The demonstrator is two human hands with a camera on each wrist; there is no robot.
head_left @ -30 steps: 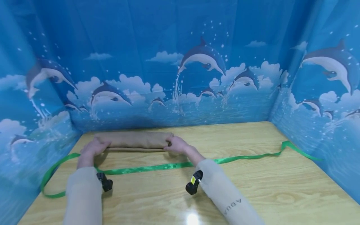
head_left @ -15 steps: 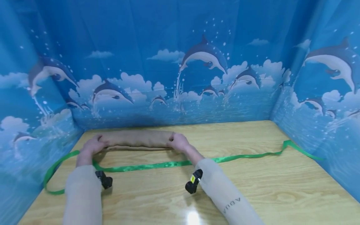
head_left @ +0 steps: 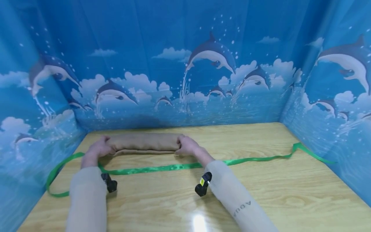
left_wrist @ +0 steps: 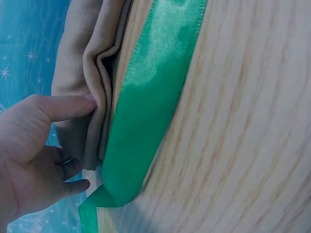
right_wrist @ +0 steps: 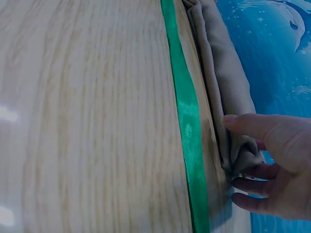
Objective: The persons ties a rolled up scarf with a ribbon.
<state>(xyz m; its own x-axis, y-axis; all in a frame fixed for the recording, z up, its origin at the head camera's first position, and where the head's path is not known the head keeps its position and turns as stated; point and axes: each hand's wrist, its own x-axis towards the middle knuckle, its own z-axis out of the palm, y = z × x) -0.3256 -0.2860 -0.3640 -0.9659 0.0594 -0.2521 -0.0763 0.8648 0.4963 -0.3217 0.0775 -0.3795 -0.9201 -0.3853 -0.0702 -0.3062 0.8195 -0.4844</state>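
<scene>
A brown cloth, rolled into a long bundle [head_left: 145, 141], lies crosswise toward the back left of the table, with a loose fold along its near side. My left hand [head_left: 99, 149] holds its left end. In the left wrist view the thumb of the left hand [left_wrist: 29, 155] presses the near fold of the cloth [left_wrist: 77, 48], the fingers partly hidden behind it. At the other end my right hand [head_left: 188, 146] grips the roll. The right wrist view has that hand's [right_wrist: 286, 160] thumb on the cloth [right_wrist: 226, 63] and its fingers curled by the end.
A long green ribbon [head_left: 162, 168] runs across the wooden table [head_left: 162, 203] on the near side of the cloth, looping at the left and trailing to the right edge. Blue dolphin-print curtains [head_left: 145, 71] stand behind and at both sides.
Both hands close in more around the ends of the roll, and its near fold draws up slightly. The ribbon stays in place on the table while the head view shifts a little.
</scene>
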